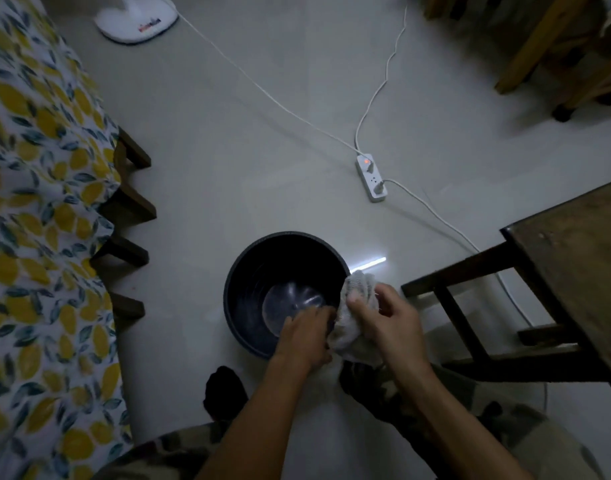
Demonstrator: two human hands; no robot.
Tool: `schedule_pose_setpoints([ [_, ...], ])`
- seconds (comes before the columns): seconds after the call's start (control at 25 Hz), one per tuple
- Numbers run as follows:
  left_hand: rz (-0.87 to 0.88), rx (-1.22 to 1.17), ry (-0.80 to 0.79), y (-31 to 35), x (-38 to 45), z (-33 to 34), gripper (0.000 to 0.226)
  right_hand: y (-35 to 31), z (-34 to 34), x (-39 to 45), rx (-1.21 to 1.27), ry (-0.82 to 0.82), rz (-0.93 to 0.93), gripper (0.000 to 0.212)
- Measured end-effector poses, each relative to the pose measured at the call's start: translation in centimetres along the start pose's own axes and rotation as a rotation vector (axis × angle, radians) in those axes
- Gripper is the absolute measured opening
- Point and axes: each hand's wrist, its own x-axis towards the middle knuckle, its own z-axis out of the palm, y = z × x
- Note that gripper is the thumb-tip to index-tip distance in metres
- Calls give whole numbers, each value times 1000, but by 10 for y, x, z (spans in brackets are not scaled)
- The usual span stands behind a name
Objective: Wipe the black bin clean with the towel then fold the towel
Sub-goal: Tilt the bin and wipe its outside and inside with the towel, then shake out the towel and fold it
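now | round glossy black bin (248,289); left hand (306,336) grips rim | right hand (390,323) clutches nubby towel (357,296)

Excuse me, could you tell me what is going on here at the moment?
A person is crouched on the floor over a round black bin that stands upright. The left hand grips the bin's near rim, while the right hand holds a bunched pale towel against the rim on the right side. The towel is still crumpled, not folded. A white power strip lies on the floor beyond the bin.
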Motion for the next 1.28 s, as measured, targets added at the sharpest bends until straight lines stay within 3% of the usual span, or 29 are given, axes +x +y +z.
schedule_pose_setpoints([
  [0.08,-104,-96,-5,-5,-12,-31,58,-19,-5,-7,-98,-45,-43,13],
  [0.32,-247,-1033,166,42,-55,-128,31,-102,-26,-45,-314,-192,-254,17],
  [0.44,-208,-1264,180,77,-90,-172,47,-143,-35,-74,-363,-237,-387,14],
  [0.56,-116,-1311,228,97,-125,-201,46,-167,-43,-114,-351,-209,-519,22],
  [0.76,72,-1369,324,130,-169,-245,48,-172,-56,-154,-288,-198,-568,31],
  [0.88,94,-1335,355,143,-185,-259,52,-174,-61,-174,-240,-221,-497,31],
  [1.04,123,-1160,398,147,-195,-265,53,-180,-67,-184,94,-252,-286,48],
  [1.28,195,-857,526,145,-204,-256,17,-185,-64,-160,-364,-118,-421,55],
])
